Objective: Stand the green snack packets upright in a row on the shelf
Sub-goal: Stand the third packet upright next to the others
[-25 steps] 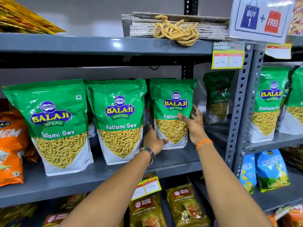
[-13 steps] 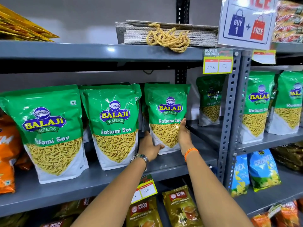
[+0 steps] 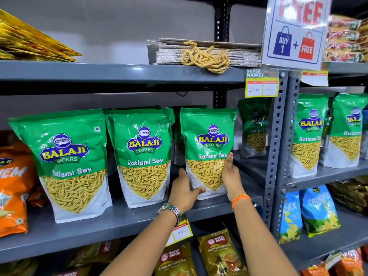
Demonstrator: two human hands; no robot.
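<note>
Three green Balaji Ratlami Sev packets stand upright along the front of the grey shelf (image 3: 123,224). The third green packet (image 3: 208,136) is held between both hands. My left hand (image 3: 184,191) grips its lower left corner, thumb across the front. My right hand (image 3: 231,174) presses flat against its right edge. The first green packet (image 3: 65,154) and the second green packet (image 3: 143,148) stand to its left, untouched. A fourth green packet (image 3: 253,126) stands further back at the right. More green packets hide behind the front row.
Orange snack bags (image 3: 12,184) crowd the shelf's left end. A perforated steel upright (image 3: 278,148) bounds the right side, with more green packets (image 3: 310,134) beyond it. Tea packs (image 3: 221,253) sit below. Price tags (image 3: 260,85) hang from the upper shelf edge.
My right hand slid from the packet's front to its right edge. My left hand wrapped around the lower left corner. The view moved closer and slightly right.
</note>
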